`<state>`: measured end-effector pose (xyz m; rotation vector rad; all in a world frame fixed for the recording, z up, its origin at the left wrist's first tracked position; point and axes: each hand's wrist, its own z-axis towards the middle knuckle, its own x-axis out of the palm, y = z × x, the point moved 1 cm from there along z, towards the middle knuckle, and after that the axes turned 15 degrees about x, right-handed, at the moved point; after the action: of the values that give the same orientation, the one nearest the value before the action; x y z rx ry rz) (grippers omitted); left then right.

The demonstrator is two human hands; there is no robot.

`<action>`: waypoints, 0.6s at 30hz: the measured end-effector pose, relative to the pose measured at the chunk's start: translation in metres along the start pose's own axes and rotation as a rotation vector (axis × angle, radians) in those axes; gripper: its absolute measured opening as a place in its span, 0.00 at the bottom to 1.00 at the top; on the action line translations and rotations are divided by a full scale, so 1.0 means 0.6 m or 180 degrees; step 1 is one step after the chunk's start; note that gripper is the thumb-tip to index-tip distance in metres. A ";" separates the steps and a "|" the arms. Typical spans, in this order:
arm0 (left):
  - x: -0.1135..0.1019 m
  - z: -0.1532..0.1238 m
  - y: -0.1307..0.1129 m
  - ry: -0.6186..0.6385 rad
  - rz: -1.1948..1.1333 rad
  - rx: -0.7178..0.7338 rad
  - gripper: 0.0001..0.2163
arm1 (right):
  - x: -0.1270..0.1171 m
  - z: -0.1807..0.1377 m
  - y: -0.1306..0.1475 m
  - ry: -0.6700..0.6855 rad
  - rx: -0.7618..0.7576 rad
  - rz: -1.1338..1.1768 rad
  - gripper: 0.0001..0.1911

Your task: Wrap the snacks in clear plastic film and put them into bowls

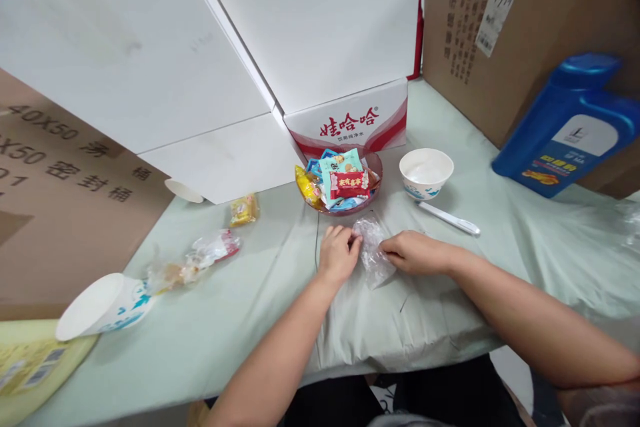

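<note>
A crinkled piece of clear plastic, which looks like bubble wrap [373, 255], lies at the near side of the table between my hands. My left hand [340, 253] has its fingers curled closed on the upper left edge of it. At the right edge, my right hand [419, 253] pinches the same plastic between thumb and fingers. Just beyond stands a clear reddish bowl [376, 195] heaped with wrapped snacks, a red packet [349, 184] on top. A white paper bowl [426, 173] is to the right, and a white-handled utensil [450, 219] lies in front of it.
White boxes [320, 33] and brown cartons [500, 27] wall the back and sides. A blue bottle [570, 127] leans at the right. On the left are a tipped paper bowl [107, 307], a yellow packet [244, 209], more wrapped snacks [213, 248] and a pale yellow package [40, 363].
</note>
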<state>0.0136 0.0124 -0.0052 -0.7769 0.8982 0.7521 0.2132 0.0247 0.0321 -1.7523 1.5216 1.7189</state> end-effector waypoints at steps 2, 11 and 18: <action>0.003 0.000 0.001 0.0027 0.0014 0.0011 0.06 | -0.005 -0.002 -0.004 -0.0435 0.0168 0.0267 0.10; 0.001 0.000 0.015 -0.0133 -0.0003 -0.0343 0.06 | 0.007 -0.009 0.009 -0.0608 -0.1309 0.0114 0.12; -0.022 -0.007 0.019 -0.0505 -0.0256 0.0590 0.07 | 0.018 -0.003 0.002 -0.0252 -0.1102 -0.0047 0.18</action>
<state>-0.0029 0.0116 0.0020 -0.5780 0.7765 0.6404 0.2105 0.0178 0.0238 -1.8162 1.2315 2.1186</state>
